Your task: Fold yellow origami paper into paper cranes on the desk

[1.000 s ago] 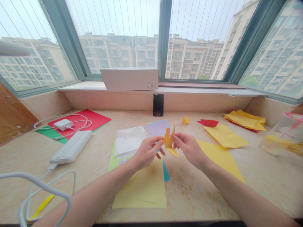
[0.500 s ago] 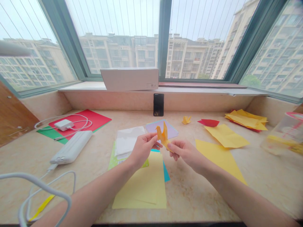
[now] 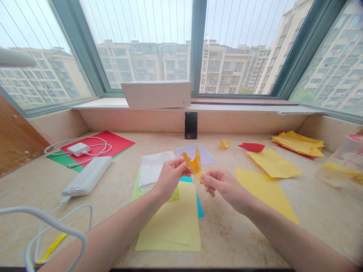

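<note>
Both my hands hold a small orange folded paper figure (image 3: 193,164) above the marble counter (image 3: 232,230). My left hand (image 3: 169,176) pinches its left point between thumb and fingers. My right hand (image 3: 224,185) is closed on its lower right part. Under my hands lie a pale yellow sheet (image 3: 172,223), a blue sheet edge (image 3: 200,207) and a lilac sheet (image 3: 195,152). A clear plastic sleeve with white paper (image 3: 153,168) lies left of the figure.
A yellow sheet (image 3: 263,189) and more yellow and red sheets (image 3: 297,143) lie to the right, with a small folded orange piece (image 3: 224,143). A power bank (image 3: 87,175), charger (image 3: 78,149) and cables are on the left. A phone (image 3: 191,125) leans below a white box (image 3: 157,94).
The folded figure has been turned and shifted a little left; my left hand now pinches its left tip and my right hand has dropped to hold its lower part.
</note>
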Tool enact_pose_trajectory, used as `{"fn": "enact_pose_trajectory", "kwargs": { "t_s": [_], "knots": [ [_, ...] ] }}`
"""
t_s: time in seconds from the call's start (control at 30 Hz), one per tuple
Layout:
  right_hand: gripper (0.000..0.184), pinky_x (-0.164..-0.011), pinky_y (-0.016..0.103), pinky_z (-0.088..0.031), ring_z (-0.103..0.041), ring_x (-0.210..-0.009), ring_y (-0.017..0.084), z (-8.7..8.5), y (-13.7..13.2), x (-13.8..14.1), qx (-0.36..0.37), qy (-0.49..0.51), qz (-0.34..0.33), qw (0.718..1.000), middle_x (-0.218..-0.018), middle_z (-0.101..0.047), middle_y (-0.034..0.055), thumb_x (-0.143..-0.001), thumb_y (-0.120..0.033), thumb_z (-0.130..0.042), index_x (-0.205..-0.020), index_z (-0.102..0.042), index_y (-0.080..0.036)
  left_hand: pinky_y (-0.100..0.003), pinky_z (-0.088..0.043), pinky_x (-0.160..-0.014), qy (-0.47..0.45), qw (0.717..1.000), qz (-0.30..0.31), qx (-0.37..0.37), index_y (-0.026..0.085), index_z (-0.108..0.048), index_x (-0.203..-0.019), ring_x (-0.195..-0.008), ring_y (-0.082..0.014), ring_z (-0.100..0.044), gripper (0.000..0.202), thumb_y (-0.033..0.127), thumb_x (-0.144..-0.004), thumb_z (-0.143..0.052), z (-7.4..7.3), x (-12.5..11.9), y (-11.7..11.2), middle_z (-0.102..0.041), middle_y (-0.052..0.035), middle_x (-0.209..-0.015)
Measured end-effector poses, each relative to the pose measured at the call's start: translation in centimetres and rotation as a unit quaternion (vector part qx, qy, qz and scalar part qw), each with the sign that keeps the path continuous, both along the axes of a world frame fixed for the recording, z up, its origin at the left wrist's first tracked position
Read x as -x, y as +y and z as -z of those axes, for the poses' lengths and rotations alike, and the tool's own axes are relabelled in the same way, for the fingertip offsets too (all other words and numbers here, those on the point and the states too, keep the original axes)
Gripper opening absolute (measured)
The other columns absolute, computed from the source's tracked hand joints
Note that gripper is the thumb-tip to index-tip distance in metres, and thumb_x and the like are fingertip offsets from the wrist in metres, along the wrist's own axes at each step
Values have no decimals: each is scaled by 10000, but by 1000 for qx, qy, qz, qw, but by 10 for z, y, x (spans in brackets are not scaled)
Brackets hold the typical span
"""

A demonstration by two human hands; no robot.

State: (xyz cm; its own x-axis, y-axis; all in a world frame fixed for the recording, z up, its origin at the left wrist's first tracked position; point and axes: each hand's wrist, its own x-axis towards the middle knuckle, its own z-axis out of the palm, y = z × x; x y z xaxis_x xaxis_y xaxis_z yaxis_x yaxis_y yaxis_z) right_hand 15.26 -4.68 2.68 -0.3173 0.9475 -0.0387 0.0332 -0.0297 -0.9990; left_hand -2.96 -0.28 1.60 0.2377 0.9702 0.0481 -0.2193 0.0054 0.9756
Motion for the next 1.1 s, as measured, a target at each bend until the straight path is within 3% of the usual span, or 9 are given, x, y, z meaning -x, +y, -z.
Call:
{"fn": "enact_pose_trajectory", "kwargs": {
  "t_s": [0.43,0.67,1.1],
  "knots": [
    [436,-545,259,-365,-444,-500,97,2,2,-1,-11,-20,7,1000,-570,-559,-25,-811,-574,-669,-633,-602,-182,-248,-529,-701,-5,1000,-26,2,115,-770,-956,-687,-134,-659,268,312,-777,-749,3,3,4,-762,-86,-852],
    [446,-530,257,-378,-469,-501,99,10,6,-2,0,-52,10,999,-646,-612,-9,-818,-617,-647,-789,-695,-175,-268,-546,-716,-7,999,-33,-4,114,-776,-926,-713,-156,-677,265,319,-759,-764,1,3,2,-765,-89,-845],
    [388,-520,255,-378,-483,-487,103,9,4,-5,35,-18,-2,999,-581,-616,-7,-786,-554,-702,-732,-696,-169,-225,-532,-678,-26,998,-55,10,121,-768,-910,-666,-124,-667,239,298,-749,-780,6,5,10,-767,-67,-809]
  ]
}}
